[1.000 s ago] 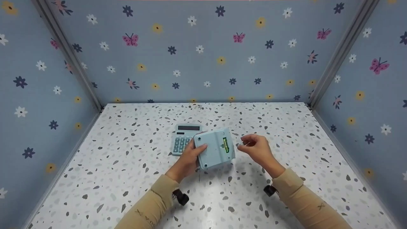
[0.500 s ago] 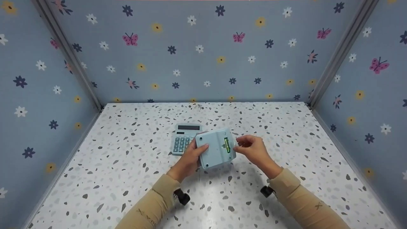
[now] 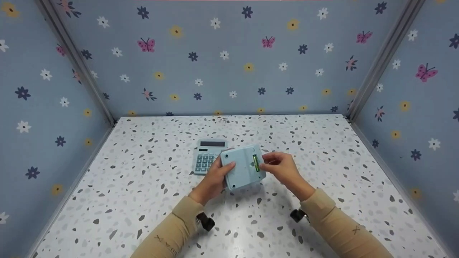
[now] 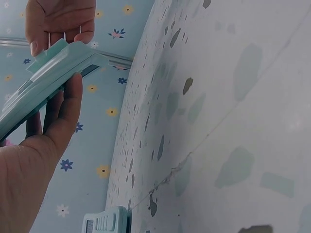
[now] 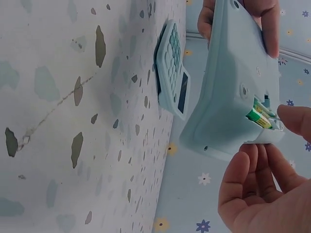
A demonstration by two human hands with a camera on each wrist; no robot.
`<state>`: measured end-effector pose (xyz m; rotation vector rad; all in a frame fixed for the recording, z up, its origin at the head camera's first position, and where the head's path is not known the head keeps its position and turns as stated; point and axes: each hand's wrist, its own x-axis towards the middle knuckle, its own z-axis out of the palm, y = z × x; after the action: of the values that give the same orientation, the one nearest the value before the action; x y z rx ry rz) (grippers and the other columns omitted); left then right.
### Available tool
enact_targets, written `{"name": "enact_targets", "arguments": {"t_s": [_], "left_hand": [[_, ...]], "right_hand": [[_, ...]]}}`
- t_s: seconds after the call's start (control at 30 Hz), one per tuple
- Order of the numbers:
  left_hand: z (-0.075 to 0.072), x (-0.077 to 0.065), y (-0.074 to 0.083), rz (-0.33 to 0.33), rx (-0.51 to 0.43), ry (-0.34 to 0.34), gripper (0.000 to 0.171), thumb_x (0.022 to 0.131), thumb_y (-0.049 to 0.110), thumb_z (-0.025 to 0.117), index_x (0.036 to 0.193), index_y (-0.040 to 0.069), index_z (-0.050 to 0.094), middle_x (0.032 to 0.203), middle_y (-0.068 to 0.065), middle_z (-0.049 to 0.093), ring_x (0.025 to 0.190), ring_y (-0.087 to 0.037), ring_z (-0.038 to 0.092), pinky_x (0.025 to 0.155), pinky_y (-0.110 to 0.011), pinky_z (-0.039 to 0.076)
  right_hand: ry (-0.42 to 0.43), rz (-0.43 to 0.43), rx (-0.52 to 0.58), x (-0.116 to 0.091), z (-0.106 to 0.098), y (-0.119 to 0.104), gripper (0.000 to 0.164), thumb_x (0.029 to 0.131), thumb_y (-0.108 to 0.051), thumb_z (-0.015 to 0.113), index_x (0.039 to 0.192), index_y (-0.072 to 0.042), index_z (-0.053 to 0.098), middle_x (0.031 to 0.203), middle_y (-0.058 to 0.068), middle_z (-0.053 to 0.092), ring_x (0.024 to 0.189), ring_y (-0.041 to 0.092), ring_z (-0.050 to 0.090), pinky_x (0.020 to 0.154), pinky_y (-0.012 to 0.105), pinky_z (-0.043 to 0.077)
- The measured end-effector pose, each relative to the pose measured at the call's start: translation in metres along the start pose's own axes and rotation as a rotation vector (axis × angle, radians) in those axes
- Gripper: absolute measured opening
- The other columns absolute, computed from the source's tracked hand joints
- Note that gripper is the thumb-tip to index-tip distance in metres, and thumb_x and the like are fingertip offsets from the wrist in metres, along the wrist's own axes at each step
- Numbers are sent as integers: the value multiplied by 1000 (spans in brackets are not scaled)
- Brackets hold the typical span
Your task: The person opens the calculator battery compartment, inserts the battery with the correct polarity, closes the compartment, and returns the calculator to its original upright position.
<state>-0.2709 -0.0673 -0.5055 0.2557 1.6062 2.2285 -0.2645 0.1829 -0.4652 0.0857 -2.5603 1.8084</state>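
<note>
My left hand [image 3: 211, 181] grips a light-blue calculator [image 3: 241, 172] by its left edge, thumb across the back, which faces up. Near the calculator's right end, the battery slot lies uncovered with a green battery [image 5: 260, 115] in it. With thumb and fingertips, my right hand [image 3: 284, 170] pinches a small light-blue battery cover [image 5: 265, 138] right at the slot's edge. In the left wrist view the cover [image 4: 47, 58] tilts against the end of the calculator. Fingers partly hide it in the head view.
A second light-blue calculator [image 3: 205, 163] lies face up on the speckled white table [image 3: 154, 215], behind and left of the held one, which overlaps it in the head view. Flower-patterned panels [image 3: 229, 71] enclose the table at the back and both sides.
My right hand has moved left, bringing the battery cover from beside the calculator to the slot's edge. The held calculator shifted slightly right early on, then stayed nearly still.
</note>
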Motion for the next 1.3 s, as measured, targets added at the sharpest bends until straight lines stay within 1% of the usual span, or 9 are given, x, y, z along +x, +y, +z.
{"name": "enact_targets", "arguments": {"t_s": [0.17,0.4,0.53,0.7,0.8,1.0,1.17,1.3], "left_hand": [[0,1,0,14,8,-4,61,114,22,54,170,24,29,164,-14,48,133,-25,58,106,-43,54],[1,1,-1,12,-3,-6,62,114,22,54,171,23,28,165,-14,47,133,-24,57,106,-42,54],[2,0,0,12,0,-11,61,115,22,53,171,24,27,164,-15,46,133,-25,58,107,-45,55],[2,1,0,5,16,2,61,115,22,52,171,24,27,164,-16,48,135,-28,59,107,-46,55],[2,1,0,4,22,0,63,116,22,51,173,23,24,165,-16,47,137,-29,60,107,-46,55],[2,0,1,6,0,-6,64,116,21,51,173,22,23,166,-16,47,137,-28,59,107,-46,55],[2,0,0,10,3,-4,65,115,21,52,173,21,23,165,-16,47,136,-28,60,107,-45,55],[3,0,0,13,16,-7,64,115,21,53,172,24,26,164,-16,48,135,-29,59,106,-46,55]], "right_hand": [[-17,4,32,1,2,-1,31,90,-4,82,120,4,77,110,15,76,95,19,66,80,26,56],[-31,9,53,1,4,-2,30,91,-5,81,120,3,77,109,13,76,95,18,66,81,25,57],[-30,11,78,1,6,-2,29,91,-4,80,120,3,78,107,11,76,94,16,66,80,25,58],[-26,26,96,2,8,-2,31,91,-6,80,121,3,77,108,10,76,94,16,67,79,26,58],[-33,38,109,2,7,-2,32,93,-8,80,122,3,76,111,11,76,95,15,67,80,27,59],[-38,40,110,2,5,-1,31,94,-9,81,122,4,76,108,10,76,93,14,68,79,28,61],[-35,58,110,2,6,0,29,93,-8,81,119,4,76,105,10,74,92,15,67,77,27,62],[-25,71,99,1,7,0,27,92,-6,82,117,3,76,103,10,73,92,16,67,76,27,62]]}}
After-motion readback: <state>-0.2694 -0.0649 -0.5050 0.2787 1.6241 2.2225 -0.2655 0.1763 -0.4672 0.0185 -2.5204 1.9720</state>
